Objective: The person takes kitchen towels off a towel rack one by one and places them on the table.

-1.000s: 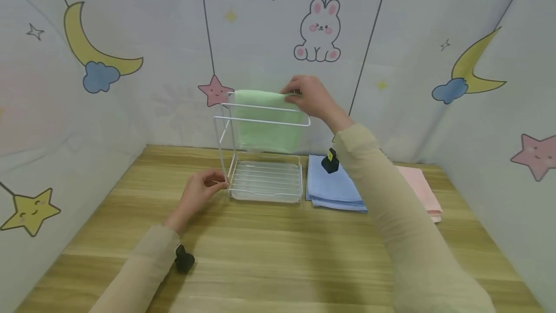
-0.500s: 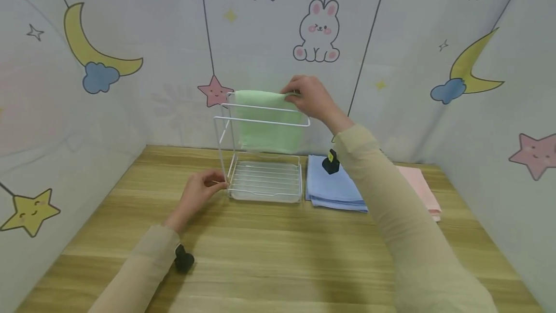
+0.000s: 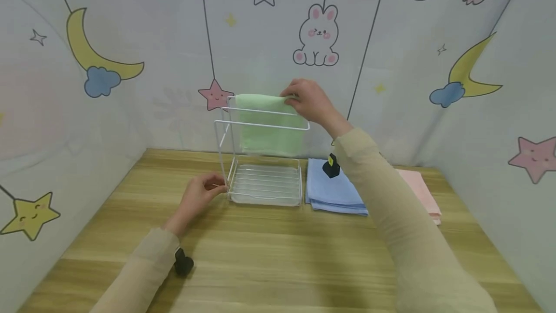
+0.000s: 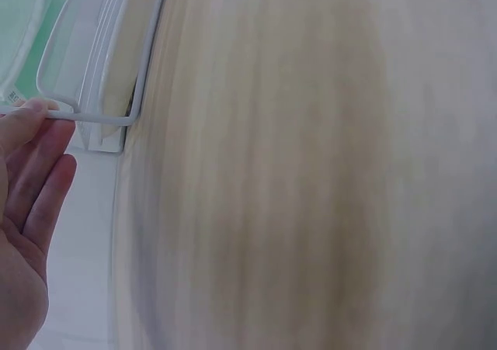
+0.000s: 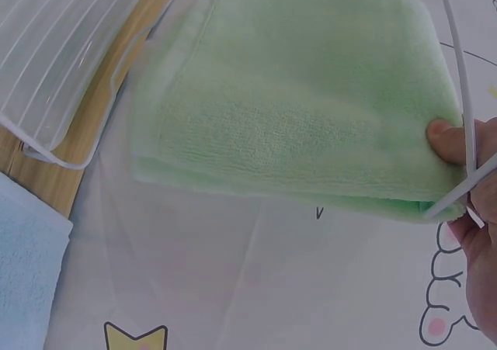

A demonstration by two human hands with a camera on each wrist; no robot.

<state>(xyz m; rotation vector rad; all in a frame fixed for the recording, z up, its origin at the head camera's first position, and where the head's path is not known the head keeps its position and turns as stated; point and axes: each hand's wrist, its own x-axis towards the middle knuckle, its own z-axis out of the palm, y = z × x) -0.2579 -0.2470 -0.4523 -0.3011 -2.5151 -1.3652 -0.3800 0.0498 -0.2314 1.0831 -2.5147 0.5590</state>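
A light green towel [image 3: 271, 143] hangs folded over the rear top bar of a white wire rack [image 3: 260, 125]. My right hand [image 3: 312, 103] pinches the towel's upper right edge at that bar; in the right wrist view the thumb [image 5: 446, 140] presses the cloth and the fingers lie behind it, partly hidden by the white wire. Low at the rack's front left, my left hand [image 3: 196, 201] pinches the upright wire between thumb and fingers. The left wrist view shows the thumb tip [image 4: 35, 107] on the wire, with the other fingers below.
At the rack's base sits a clear tray [image 3: 266, 201] under wire bars. Folded blue towels [image 3: 332, 194] lie right of the rack, and folded pink towels [image 3: 419, 192] lie farther right, partly behind the right sleeve. Printed cloth walls [image 3: 173, 37] enclose the wooden table [image 3: 269, 260].
The head view has tilted slightly, so everything sits a little lower in it. Both hands, the green towel and the rack keep their places.
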